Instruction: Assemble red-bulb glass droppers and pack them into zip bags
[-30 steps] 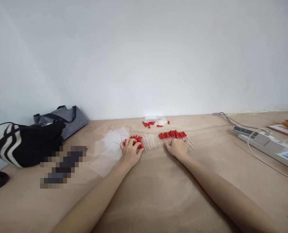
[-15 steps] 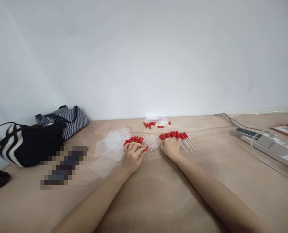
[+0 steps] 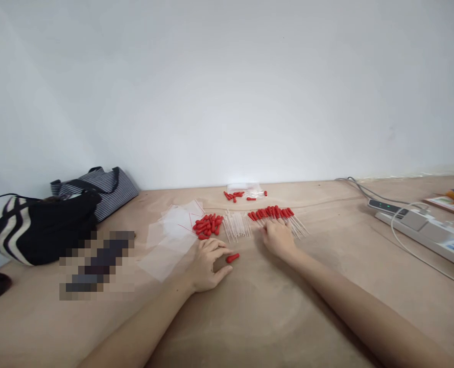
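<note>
A single red, rubber-looking bulb with a rounded head and narrower neck (image 3: 232, 258) is lying alone on the light-brown wooden desk (image 3: 234, 327), just below the centre of the frame — its fat end pointing left, its neck tilting toward the upper right. The bare left hand (image 3: 207, 265) is spreading beside it, thumb and forefinger standing apart with the bulb near their tips. Above that hand, left of centre, a heap of matching red bulbs (image 3: 208, 225) is sitting in a jumble, necks pointing every way. Thin whitish sticks (image 3: 237, 226) are lying side by side in the middle. To their right, a fanned row of red-capped white sticks (image 3: 269, 211) is showing its caps side by side. The bare right hand (image 3: 278, 238) is curling over this row — its fingertips are hidden, so whether it is pinching anything cannot be told.
</note>
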Motion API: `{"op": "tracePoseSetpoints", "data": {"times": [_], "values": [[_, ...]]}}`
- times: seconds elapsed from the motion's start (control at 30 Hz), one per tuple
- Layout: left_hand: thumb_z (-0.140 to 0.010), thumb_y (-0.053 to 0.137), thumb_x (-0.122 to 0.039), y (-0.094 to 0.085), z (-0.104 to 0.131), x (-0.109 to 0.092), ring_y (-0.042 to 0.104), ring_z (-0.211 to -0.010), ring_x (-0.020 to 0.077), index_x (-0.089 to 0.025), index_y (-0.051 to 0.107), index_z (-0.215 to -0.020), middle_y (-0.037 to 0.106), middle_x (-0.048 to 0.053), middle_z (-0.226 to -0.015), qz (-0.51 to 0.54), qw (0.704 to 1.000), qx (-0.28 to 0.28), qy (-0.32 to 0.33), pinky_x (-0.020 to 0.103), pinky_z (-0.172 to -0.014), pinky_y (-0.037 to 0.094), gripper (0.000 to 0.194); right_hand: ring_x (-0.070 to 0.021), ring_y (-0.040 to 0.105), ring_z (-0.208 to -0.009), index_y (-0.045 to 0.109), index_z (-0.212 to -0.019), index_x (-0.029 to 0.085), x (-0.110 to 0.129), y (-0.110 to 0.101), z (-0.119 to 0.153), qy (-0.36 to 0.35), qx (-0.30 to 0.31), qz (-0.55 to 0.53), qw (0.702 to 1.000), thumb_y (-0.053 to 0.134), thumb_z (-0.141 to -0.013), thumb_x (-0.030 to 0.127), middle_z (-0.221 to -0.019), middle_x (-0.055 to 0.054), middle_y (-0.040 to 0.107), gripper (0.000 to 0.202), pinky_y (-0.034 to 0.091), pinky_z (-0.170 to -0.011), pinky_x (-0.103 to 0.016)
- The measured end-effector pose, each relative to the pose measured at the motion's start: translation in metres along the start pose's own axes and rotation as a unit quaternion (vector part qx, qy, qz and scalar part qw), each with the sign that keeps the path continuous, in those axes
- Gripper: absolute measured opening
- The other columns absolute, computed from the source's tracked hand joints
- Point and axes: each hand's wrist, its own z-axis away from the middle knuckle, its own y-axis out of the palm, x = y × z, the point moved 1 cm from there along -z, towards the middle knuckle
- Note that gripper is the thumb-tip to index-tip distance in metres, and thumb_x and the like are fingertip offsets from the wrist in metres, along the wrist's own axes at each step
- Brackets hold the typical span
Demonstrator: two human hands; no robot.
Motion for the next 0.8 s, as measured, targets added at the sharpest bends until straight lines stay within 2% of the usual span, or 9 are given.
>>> {"op": "tracePoseSetpoints", "data": {"times": [0.13, 0.23, 0.37, 0.53, 0.63, 0.8], "values": [[-0.069, 0.062, -0.038, 0.006, -0.003, -0.001, 0.053, -0.087, 0.0217, -0.023, 0.061, -0.094, 0.059, 0.004, -0.092, -0.015, 0.999, 0.009, -0.036, 0.041, -0.081, 0.034, 0.029, -0.0189, 0.049, -0.079, 0.058, -0.072, 0.017, -0.031, -0.001, 0.03, -0.178, -0.055, -0.051, 0.981, 0.044, -0.084, 0.029, -0.078, -0.006, 0.061, 0.022, 0.024, -0.069, -0.03], [-0.074, 0.057, -0.037, 0.011, -0.005, 0.0, 0.054, -0.084, 0.0204, -0.023, 0.063, -0.091, 0.06, 0.003, -0.087, -0.027, 0.998, 0.004, -0.062, 0.04, -0.079, 0.034, 0.022, -0.0174, 0.047, -0.076, 0.057, -0.069, 0.018, -0.047, 0.001, 0.042, -0.228, -0.058, -0.081, 0.968, 0.044, -0.084, 0.03, -0.072, -0.004, 0.059, 0.023, 0.024, -0.069, -0.03], [-0.08, 0.05, -0.032, 0.016, -0.006, 0.002, 0.054, -0.082, 0.0193, -0.024, 0.065, -0.09, 0.06, 0.002, -0.085, -0.036, 0.997, 0.002, -0.07, 0.039, -0.078, 0.033, 0.019, -0.0167, 0.048, -0.076, 0.059, -0.071, 0.019, -0.049, -0.001, 0.042, -0.238, -0.031, -0.127, 0.962, 0.047, -0.083, 0.035, -0.073, -0.004, 0.058, 0.024, 0.025, -0.069, -0.031], [-0.081, 0.048, -0.027, 0.019, -0.006, -0.001, 0.053, -0.083, 0.0186, -0.024, 0.065, -0.091, 0.06, 0.002, -0.086, -0.046, 0.997, -0.013, -0.054, 0.038, -0.077, 0.031, 0.019, -0.0185, 0.048, -0.081, 0.064, -0.09, 0.027, -0.033, 0.004, 0.035, -0.216, -0.014, -0.189, 0.958, 0.056, -0.076, 0.043, -0.08, -0.003, 0.058, 0.023, 0.027, -0.074, -0.034], [-0.081, 0.048, -0.025, 0.019, -0.006, -0.004, 0.053, -0.081, 0.0176, -0.025, 0.065, -0.089, 0.061, 0.002, -0.086, -0.054, 0.997, -0.021, -0.043, 0.036, -0.076, 0.03, 0.018, -0.0174, 0.048, -0.08, 0.067, -0.083, 0.029, -0.025, 0.011, 0.034, -0.205, -0.013, -0.214, 0.955, 0.056, -0.077, 0.037, -0.08, -0.002, 0.057, 0.015, 0.028, -0.076, -0.035], [-0.083, 0.047, -0.022, 0.017, -0.007, -0.009, 0.053, -0.082, 0.0177, -0.024, 0.063, -0.086, 0.063, 0.0, -0.083, -0.058, 0.997, -0.033, -0.049, 0.036, -0.075, 0.028, 0.017, -0.0177, 0.048, -0.084, 0.064, -0.073, 0.023, -0.017, 0.01, 0.04, -0.2, -0.062, -0.217, 0.954, 0.052, -0.08, 0.026, -0.085, -0.003, 0.058, 0.015, 0.027, -0.076, -0.034]]}}
